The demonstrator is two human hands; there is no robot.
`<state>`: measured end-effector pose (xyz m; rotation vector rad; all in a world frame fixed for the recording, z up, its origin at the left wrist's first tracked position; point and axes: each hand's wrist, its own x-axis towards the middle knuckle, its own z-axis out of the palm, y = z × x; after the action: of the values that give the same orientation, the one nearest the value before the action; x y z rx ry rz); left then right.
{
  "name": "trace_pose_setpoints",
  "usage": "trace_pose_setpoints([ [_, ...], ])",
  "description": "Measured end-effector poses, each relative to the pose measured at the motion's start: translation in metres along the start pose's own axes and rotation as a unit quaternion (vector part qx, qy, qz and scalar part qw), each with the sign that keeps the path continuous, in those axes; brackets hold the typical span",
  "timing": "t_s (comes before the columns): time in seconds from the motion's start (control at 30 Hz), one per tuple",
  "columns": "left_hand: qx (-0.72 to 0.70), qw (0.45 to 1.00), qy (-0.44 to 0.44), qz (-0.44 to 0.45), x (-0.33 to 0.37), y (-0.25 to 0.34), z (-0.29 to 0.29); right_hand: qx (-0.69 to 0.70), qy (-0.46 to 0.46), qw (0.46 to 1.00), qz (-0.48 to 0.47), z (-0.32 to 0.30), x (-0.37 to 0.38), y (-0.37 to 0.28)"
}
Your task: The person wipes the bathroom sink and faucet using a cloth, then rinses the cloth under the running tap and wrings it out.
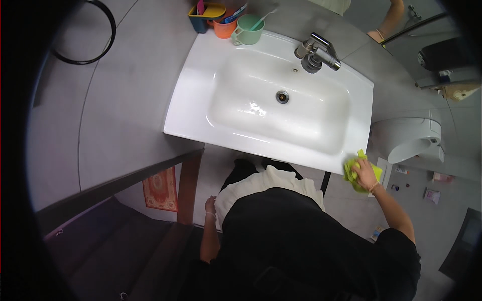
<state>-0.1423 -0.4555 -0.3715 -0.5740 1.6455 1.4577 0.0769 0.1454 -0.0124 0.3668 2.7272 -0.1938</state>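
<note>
At the sink's near right corner, my right hand (367, 175) is closed around a crumpled yellow-green cloth (355, 173). Part of the cloth lies against the rim and part hangs past the edge. The white washbasin (193, 113) spreads out in front of me, with a few bright reflections in its bowl. A chrome faucet (317, 55) stands at its back. My left hand (211, 204) hangs low by my side, next to my pale skirt or apron; its fingers are too small and partly hidden to read.
Along the back left rim stand a green cup (247, 31) with a toothbrush, an orange cup (224, 29) and a blue-and-yellow holder (202, 20). A white toilet (409, 138) is to the right. A black ring (113, 30) is on the left wall; a patterned red mat (160, 189) lies beyond the doorway.
</note>
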Motion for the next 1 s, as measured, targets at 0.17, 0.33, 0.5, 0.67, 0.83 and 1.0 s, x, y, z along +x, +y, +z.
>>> trace_pose_setpoints([
  [0.17,0.037,0.996,0.022,-0.079,-0.013,0.058,0.022,0.180,0.226,0.949,-0.129,-0.061,0.159,-0.117],
  [0.33,0.016,0.999,0.032,-0.028,-0.026,0.094,0.039,0.240,0.230,0.867,-0.372,-0.076,0.302,-0.287],
  [0.5,-0.022,0.995,0.097,-0.024,-0.076,0.080,0.032,0.117,0.261,0.873,-0.394,-0.016,0.412,-0.385],
  [0.67,-0.041,0.982,0.164,-0.083,-0.116,0.073,0.018,0.156,0.288,0.891,-0.316,-0.053,0.481,-0.375],
  [0.83,-0.051,0.980,0.181,0.061,-0.137,0.135,0.032,0.145,0.289,0.903,-0.283,-0.060,0.507,-0.355],
  [1.0,0.049,0.940,0.146,0.305,-0.149,0.280,0.093,0.210,0.391,0.894,-0.050,-0.082,0.552,-0.317],
])
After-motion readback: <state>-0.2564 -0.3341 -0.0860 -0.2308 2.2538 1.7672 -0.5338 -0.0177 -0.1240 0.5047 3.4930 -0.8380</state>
